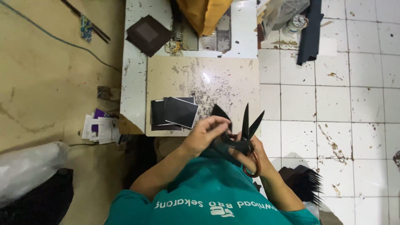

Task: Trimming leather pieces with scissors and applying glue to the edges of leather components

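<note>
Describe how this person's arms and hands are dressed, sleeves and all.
Both arms are bare from above the elbow down. The left hand and right hand wear no gloves, and no rings, watch or bracelet can be made out. The short sleeves belong to a teal T-shirt with white printed lettering and a small white logo across the chest.

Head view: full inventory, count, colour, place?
scissors: one, black blades, orange handle loops, right hand, blades parted, pointing up
black piece: one, between both hands
black sheets: small stack, table's near left
dark squares: stack, table's far left
table: one, pale, worn, centre
yellow cloth: one, table's far end
papers: pile, white and purple, floor left
black offcuts: pile, tiled floor right
left hand: on the black piece
right hand: in the scissor handles
</note>
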